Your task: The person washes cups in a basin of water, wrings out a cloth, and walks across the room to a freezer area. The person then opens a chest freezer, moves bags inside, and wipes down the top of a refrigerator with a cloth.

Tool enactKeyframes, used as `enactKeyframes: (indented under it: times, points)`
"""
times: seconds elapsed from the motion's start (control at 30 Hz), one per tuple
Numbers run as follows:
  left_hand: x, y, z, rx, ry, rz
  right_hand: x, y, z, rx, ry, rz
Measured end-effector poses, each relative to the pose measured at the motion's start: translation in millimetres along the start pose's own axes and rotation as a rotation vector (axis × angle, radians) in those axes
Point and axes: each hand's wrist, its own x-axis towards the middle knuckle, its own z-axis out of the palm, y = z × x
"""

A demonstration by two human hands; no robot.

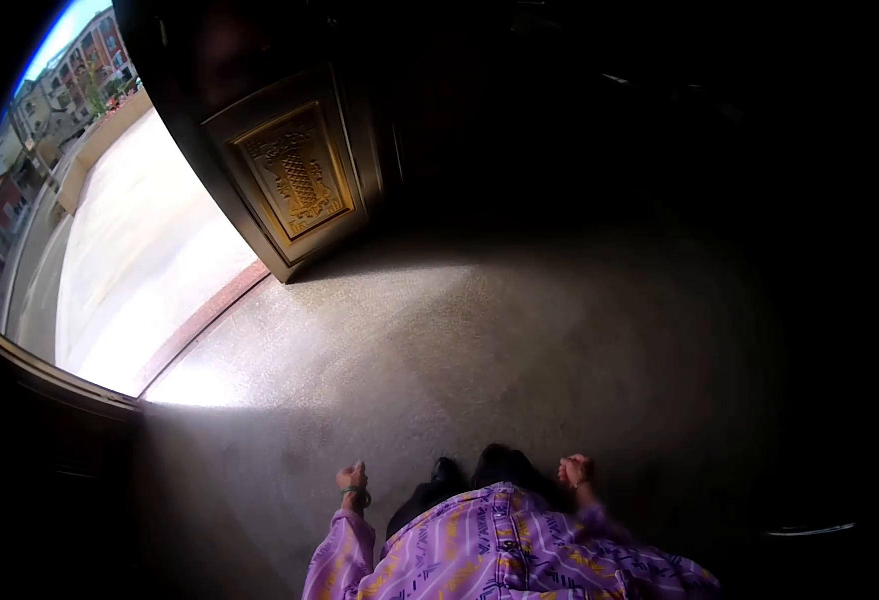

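Curling into loose fists, left hand (353, 478) and right hand (576, 470) flank purple patterned shirt (500, 545) at lower centre, above pale speckled floor (380, 350); dark door with gold carved panel (300, 178) stands open, upper left.

Free way over the floor (410, 350) and out the doorway (160, 260), carved door (300, 180) along one side.
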Motion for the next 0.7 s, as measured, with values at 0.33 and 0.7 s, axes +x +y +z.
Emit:
enactKeyframes:
  times: [0.33,0.7]
  points:
    - [27,112,101,-0.056,-0.030,-0.129,106,-35,-35,-0.283,0.042,0.130]
    - [62,312,223,0.225,-0.198,0.124,288,-217,12,0.236,-0.048,0.100]
